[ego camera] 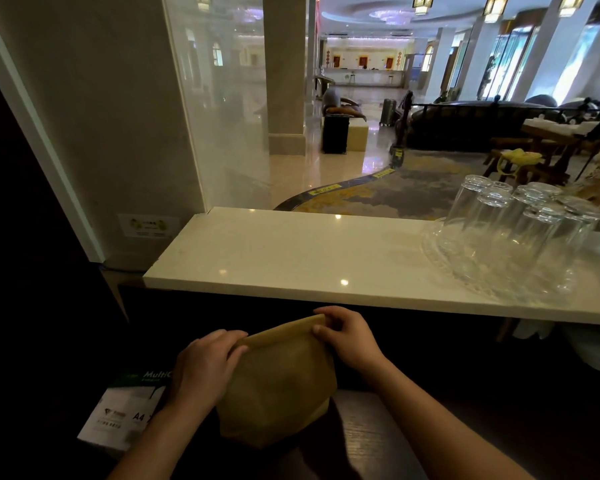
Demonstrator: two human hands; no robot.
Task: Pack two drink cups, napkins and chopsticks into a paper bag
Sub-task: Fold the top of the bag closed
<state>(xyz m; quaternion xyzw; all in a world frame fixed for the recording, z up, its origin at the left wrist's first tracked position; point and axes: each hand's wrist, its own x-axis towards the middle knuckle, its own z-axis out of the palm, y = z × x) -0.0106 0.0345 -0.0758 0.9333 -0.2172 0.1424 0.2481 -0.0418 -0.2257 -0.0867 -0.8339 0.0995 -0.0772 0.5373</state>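
**Both hands on the bag's top edge, contents out of sight**

The paper bag stands between the two hands, low on a dark wooden surface tucked under the pale stone counter. The left hand is curled closed over the near-left corner of the bag's mouth, thumb on the paper. The right hand pinches the far-right corner, fingertips clamped on the edge. The mouth looks pressed flat between them, so whether it is about to be opened or folded shut I cannot tell, and no cups, napkins or chopsticks show anywhere.

If this is the opening, the trick is to draw the two corners apart evenly and let the sides pop square, keeping the base planted. If it is a closing fold, roll the edge over straight, both hands level, without squashing down on whatever sits inside.

Off beyond the right hand, upturned glasses crowd a glass tray. By the left wrist lies a pack of A4 paper.
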